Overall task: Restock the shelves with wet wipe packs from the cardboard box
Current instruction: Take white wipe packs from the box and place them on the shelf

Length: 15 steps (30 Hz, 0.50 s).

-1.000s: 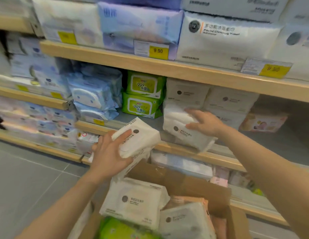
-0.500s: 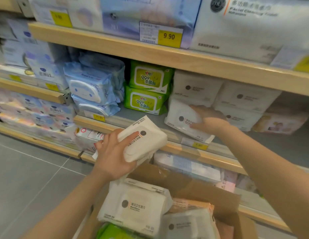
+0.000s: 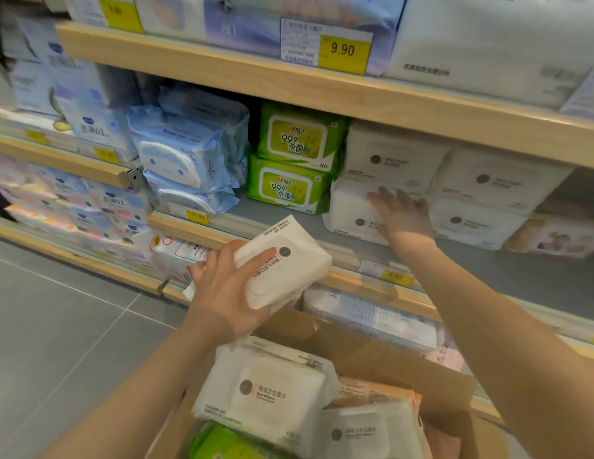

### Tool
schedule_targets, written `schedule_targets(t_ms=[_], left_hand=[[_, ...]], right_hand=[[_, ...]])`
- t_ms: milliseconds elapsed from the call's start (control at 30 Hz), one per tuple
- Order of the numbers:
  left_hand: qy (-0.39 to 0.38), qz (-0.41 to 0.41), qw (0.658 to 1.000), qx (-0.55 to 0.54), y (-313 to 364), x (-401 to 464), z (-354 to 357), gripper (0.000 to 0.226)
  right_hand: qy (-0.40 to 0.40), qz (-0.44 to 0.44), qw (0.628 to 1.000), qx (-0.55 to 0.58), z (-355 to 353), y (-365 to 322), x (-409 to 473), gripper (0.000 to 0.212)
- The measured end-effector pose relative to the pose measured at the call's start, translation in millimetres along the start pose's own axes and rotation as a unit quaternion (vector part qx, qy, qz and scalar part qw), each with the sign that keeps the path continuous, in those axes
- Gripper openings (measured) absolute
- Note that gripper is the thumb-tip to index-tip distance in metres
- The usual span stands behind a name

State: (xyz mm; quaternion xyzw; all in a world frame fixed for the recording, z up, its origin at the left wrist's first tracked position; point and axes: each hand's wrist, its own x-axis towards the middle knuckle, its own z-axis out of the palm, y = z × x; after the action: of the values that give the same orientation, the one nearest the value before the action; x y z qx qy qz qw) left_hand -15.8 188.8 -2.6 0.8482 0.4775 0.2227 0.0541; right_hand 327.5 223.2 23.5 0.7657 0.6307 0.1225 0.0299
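The fingers of the right hand (image 3: 401, 213) lie straight and slightly spread, flat against the front face of a white pack (image 3: 350, 210) that sits low on the middle shelf (image 3: 322, 97), under another white pack of the same kind and just right of the green packs (image 3: 289, 160). No finger curls round this pack; the contact is a push. The step in hand appears to be seating this pack in its row. To do it well, the palm should press squarely on the face so the pack slides back level and comes flush with the white packs to its right, and the soft wrapper should not be crushed.

The fingers of the left hand (image 3: 229, 289) are curled over the top of a second white pack (image 3: 282, 263), with the thumb hidden beneath; they grip it from the near left end. This pack is held tilted, in the air above the near edge of the shelf rail, between the shelf and the cardboard box (image 3: 372, 352). Its lid face points up and toward the camera. It should be turned label-forward before it goes in.

The box stands near and below, open, with more white packs and one green pack inside. To the left, blue packs (image 3: 186, 150) fill the shelf. Yellow price tags line the rails.
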Motion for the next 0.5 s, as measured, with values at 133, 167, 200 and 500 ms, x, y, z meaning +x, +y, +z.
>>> schedule_targets(t_ms=[133, 167, 200, 500], left_hand=[[0.003, -0.001, 1.0, -0.002, -3.2, -1.3, 1.6, 0.083], [0.002, -0.002, 1.0, -0.005, -2.5, -2.1, 1.8, 0.082], [0.002, -0.002, 1.0, -0.009, -1.2, -3.2, 2.1, 0.081], [-0.028, 0.036, 0.993, -0.106, 55.0, -34.5, -2.6, 0.092]], right_hand=[[0.013, -0.006, 1.0, -0.002, 5.1, -0.5, 2.0, 0.07], [0.008, -0.004, 1.0, 0.016, 2.8, -1.0, 0.7, 0.071], [0.004, -0.002, 0.999, 0.038, -0.4, -2.9, -2.9, 0.072], [-0.096, 0.039, 0.831, 0.547, -41.5, -59.9, -138.2, 0.063]])
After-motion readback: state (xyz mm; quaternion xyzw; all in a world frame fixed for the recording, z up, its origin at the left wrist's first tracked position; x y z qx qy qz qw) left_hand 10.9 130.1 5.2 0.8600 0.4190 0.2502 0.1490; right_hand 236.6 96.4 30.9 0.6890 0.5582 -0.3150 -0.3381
